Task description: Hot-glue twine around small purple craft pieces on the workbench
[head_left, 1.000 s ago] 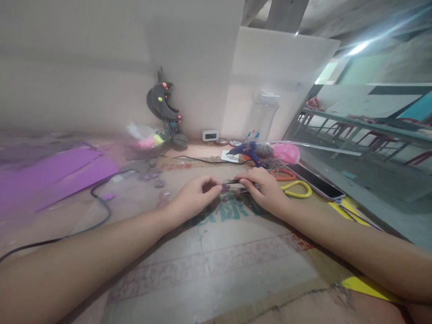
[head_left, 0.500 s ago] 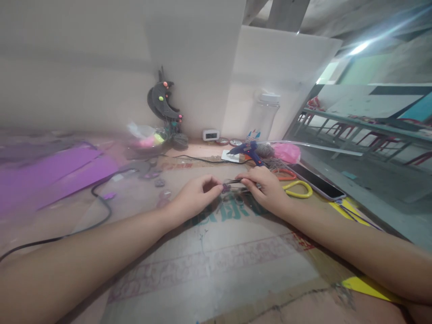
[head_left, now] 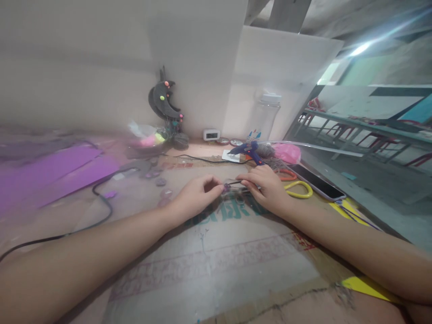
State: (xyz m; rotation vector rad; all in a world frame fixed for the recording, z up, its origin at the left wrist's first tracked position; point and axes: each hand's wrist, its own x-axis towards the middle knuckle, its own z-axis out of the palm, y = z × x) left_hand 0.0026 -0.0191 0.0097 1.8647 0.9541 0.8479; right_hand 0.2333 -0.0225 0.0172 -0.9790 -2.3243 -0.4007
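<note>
My left hand [head_left: 200, 192] pinches a small purple piece [head_left: 227, 186] between thumb and forefinger, just above the covered tabletop. From the right, my right hand [head_left: 265, 185] grips dark tweezers [head_left: 235, 182], their tips pointing left and reaching the purple piece. The tips look close together; whether they clasp the piece is too small to tell. Just beyond my right hand lies a blue glue gun [head_left: 248, 149], its nozzle towards the left. Scissors with yellow handles [head_left: 299, 189] rest beside my right wrist, next to an orange handle loop [head_left: 286, 174].
Purple sheets [head_left: 67, 173] and a black cord [head_left: 110, 209] lie at left. A phone [head_left: 317, 182] sits at right. Along the back stand a small digital clock [head_left: 211, 134], a clear bottle [head_left: 266, 117], a pink bundle [head_left: 286, 153] and a dark crescent decoration [head_left: 164, 101].
The tweezers' prongs, slightly apart before, now look closed together, with their tips at the purple piece. Both hands stay nearly in place.
</note>
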